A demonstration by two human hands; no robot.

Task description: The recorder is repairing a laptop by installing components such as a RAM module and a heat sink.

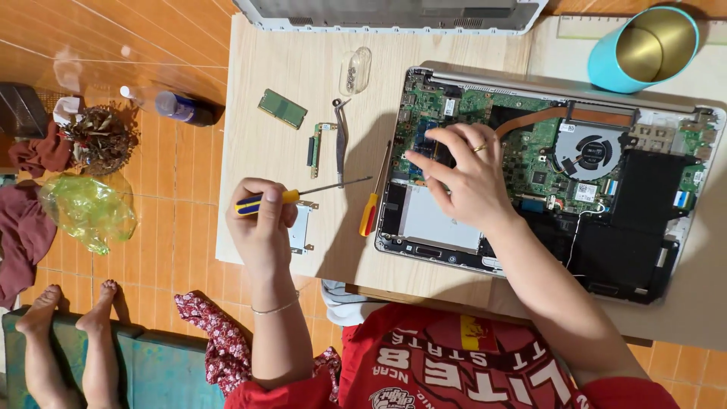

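Note:
My left hand point(261, 223) is closed around a blue and yellow screwdriver point(303, 193), whose thin shaft points right over the pale wooden board point(265, 68). My right hand point(462, 170), a ring on one finger, rests with fingertips on the green circuit board of an opened laptop point(628, 227), near its left side. A silver drive bay point(432, 220) lies just below that hand. A round fan point(591, 151) and a copper heat pipe sit to the right of it.
On the board lie a red and yellow screwdriver point(369, 208), tweezers point(340, 140), a green memory stick point(282, 108), a small card point(314, 148), a metal bracket point(301, 227) and a clear screw case point(355, 70). A teal cup point(644, 49) stands top right. Another person's feet point(68, 303) are bottom left.

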